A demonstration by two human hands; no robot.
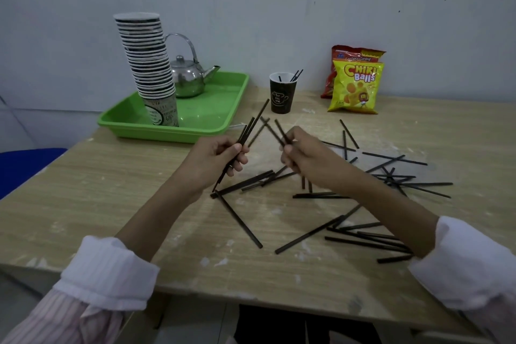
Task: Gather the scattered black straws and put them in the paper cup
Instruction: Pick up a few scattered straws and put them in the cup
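Many black straws [363, 240] lie scattered over the wooden table [111, 204], mostly centre and right. My left hand [220, 159] grips a small bundle of black straws [250, 130] that point up toward the far side. My right hand [304, 159] pinches a couple of black straws [279, 131], held above the table close to the left hand. A black paper cup [282, 95] stands upright beyond both hands, with a few straws sticking out of it.
A green tray [220, 120] at the back left carries a tall stack of paper cups [148, 64] and a steel kettle [190, 75]. Two snack bags [354, 84] lean on the wall at back right. A blue seat [25, 165] is at the left.
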